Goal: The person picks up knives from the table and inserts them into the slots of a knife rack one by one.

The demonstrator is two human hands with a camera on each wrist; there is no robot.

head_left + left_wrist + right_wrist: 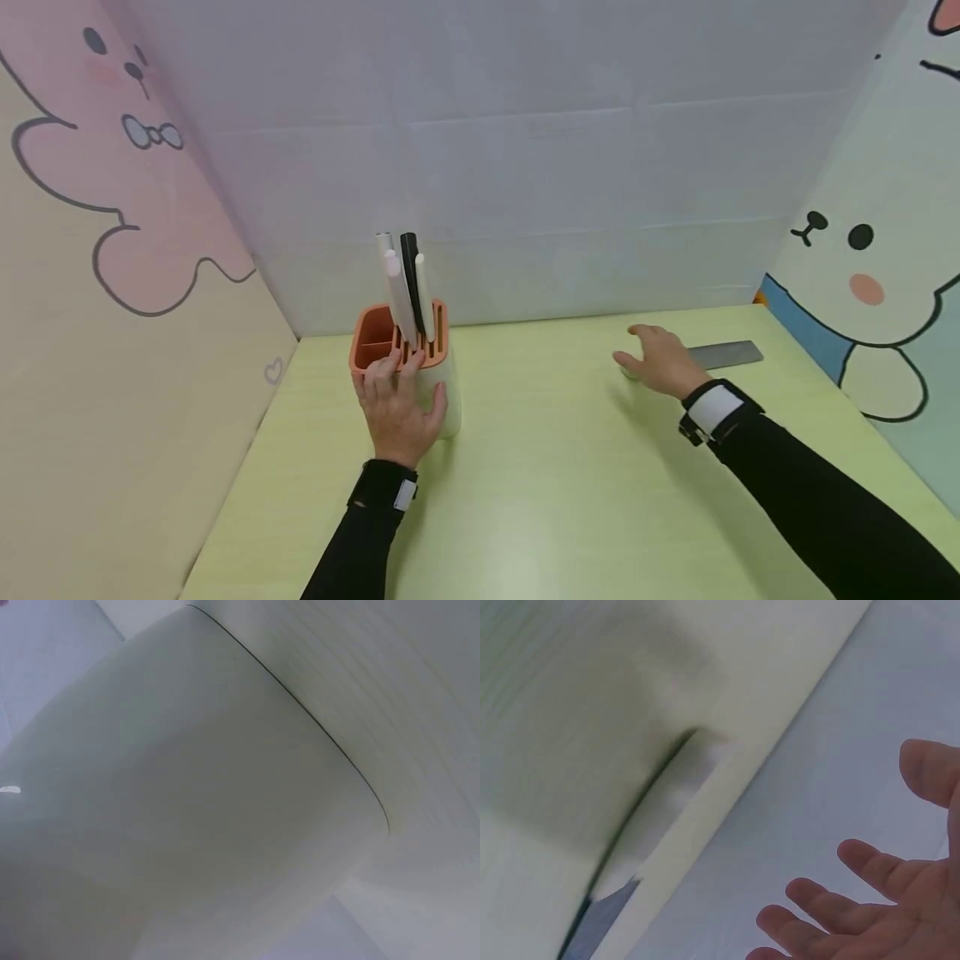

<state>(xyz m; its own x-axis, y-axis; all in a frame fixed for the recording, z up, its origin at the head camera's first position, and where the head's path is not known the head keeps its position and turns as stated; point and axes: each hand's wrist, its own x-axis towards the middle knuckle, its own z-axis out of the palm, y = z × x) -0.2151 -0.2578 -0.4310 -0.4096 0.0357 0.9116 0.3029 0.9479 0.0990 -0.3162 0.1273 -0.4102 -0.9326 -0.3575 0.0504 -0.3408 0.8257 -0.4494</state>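
My left hand [400,417] grips the near side of a knife block [446,417], fingertips hooked over its orange rim and thumb along the front wall. The pale block wall [195,780] fills much of the left wrist view; that hand's fingers are out of sight there. Several knives stand in the slots, with white handles [401,300] and one black handle [411,271]. Over a knife lying on the table, my right hand [662,362] is spread and holds nothing. The knife's grey blade [726,354] extends to the right; its white handle [660,802] lies left, mostly hidden in the head view.
The block's left side has orange-lined open compartments [373,337]. A pale yellow-green table [540,467] lies under everything. At its back edge rises a plain whitish wall [525,183]. Side panels with cartoon animals stand left [150,217] and right [885,275].
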